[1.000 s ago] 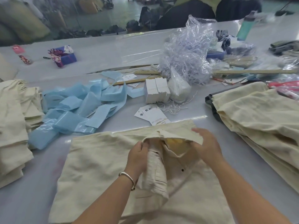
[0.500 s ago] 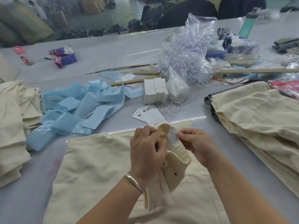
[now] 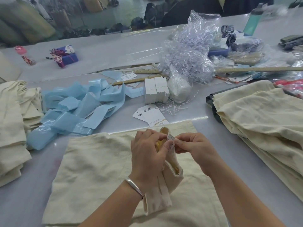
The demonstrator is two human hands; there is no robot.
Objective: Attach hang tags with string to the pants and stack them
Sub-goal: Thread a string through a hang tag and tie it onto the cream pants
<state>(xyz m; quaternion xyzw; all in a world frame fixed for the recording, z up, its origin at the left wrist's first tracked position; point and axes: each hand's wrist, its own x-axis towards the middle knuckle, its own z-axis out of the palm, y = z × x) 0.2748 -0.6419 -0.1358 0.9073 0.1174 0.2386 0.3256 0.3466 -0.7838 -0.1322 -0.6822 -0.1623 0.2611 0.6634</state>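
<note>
Over cream pants (image 3: 98, 164), both hands (image 3: 147, 151) (image 3: 195, 151) pinch a sewn label (image 3: 170, 138), print apparently illegible.

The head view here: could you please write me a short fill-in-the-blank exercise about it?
1. Both hands, left and right, pinch the small sewn-in ____ of the cream pants.
2. The left wrist wears a silver ____.
3. The loose hang tags lie just beyond the pants, nearer than the white ____ of tags.

Missing: label; bracelet; stack

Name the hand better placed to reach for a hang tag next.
Right hand, probably: it only pinches the sewn-in label, while the left hand grips the raised waistband. The hang tags lie just ahead.
</note>
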